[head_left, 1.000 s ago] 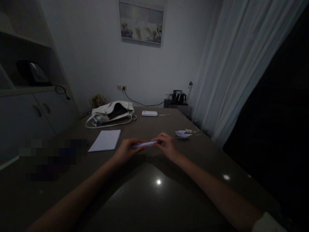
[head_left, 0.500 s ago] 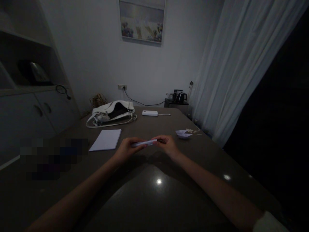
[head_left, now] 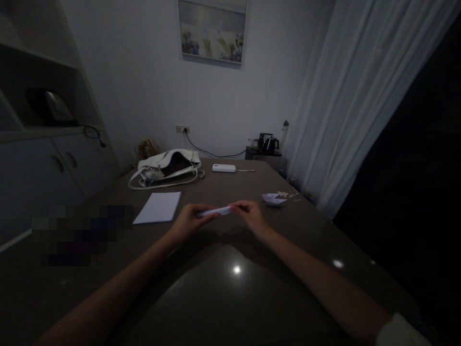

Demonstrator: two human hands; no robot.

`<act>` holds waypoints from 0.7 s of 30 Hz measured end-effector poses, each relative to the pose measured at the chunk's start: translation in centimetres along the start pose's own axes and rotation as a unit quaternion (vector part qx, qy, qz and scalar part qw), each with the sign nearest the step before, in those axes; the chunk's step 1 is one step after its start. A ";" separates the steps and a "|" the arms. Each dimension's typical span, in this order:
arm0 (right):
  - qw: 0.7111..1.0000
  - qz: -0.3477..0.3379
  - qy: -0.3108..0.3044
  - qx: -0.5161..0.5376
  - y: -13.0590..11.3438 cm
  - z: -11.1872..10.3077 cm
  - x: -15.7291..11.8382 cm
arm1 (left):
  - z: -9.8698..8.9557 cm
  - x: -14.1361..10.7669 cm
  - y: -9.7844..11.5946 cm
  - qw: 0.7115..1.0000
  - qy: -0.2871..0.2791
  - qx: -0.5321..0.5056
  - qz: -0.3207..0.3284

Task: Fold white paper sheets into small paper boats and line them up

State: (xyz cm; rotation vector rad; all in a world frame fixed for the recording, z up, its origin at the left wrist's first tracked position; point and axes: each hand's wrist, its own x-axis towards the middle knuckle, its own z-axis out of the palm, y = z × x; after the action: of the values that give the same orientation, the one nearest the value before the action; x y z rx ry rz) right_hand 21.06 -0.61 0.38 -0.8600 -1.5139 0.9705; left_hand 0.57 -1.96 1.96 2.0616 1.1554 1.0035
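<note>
Roughly mid-frame, folded paper [head_left: 220, 211] held up above the table; long axis runs nearly left-right, right end tipped slightly higher, left end inside the left hand [head_left: 191, 217]. Left thumb below, fingers above, pinching the paper between them. Right hand [head_left: 249, 214] pinches the paper's right end, thumb and fingertips close together; the other fingers are curled, detail too dark to tell.

Paper is white, thin, flattened into a narrow strip. Right of center, a paper boat [head_left: 274, 201] with pointed ends, creased faces; pale crumbs [head_left: 287, 194] just behind it. Left of center, a flat paper stack [head_left: 157, 207], smooth, four-cornered, slanting. Behind it, a white bag [head_left: 153, 162], soft, gaping, strap looped in front. Upper middle of table: white oblong device [head_left: 224, 168], rounded corners, short cable out its right end.

Table [head_left: 230, 302] is dark brown, glossy, with light glare at lower center and lower right. Pixel blocks hide something at lower left. Pale wall [head_left: 144, 72] beyond, framed painting [head_left: 212, 33] top center, sheer curtain [head_left: 331, 105] upper right, cupboard [head_left: 32, 173] at left edge. Room dim.
</note>
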 end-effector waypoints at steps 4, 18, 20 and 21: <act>1.000 0.006 -0.009 0.019 0.0 0.0 0.0 | 0.0 0.0 0.0 1.000 0.001 -0.010 0.002; 1.000 0.009 0.009 0.005 -0.3 0.3 -0.2 | 0.0 -0.1 0.3 1.000 0.010 -0.004 -0.006; 1.000 0.006 0.006 0.002 -0.4 0.3 -0.2 | 0.0 -0.1 0.2 1.000 0.009 -0.010 -0.006; 1.000 0.005 0.001 0.001 -0.5 0.3 -0.2 | 0.0 -0.1 0.2 1.000 0.008 -0.012 -0.005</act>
State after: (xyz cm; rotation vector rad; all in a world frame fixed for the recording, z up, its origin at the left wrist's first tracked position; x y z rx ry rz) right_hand 20.83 -1.03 0.72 -0.8670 -1.5070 0.9779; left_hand 0.68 -2.10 2.06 2.0302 1.1553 1.0269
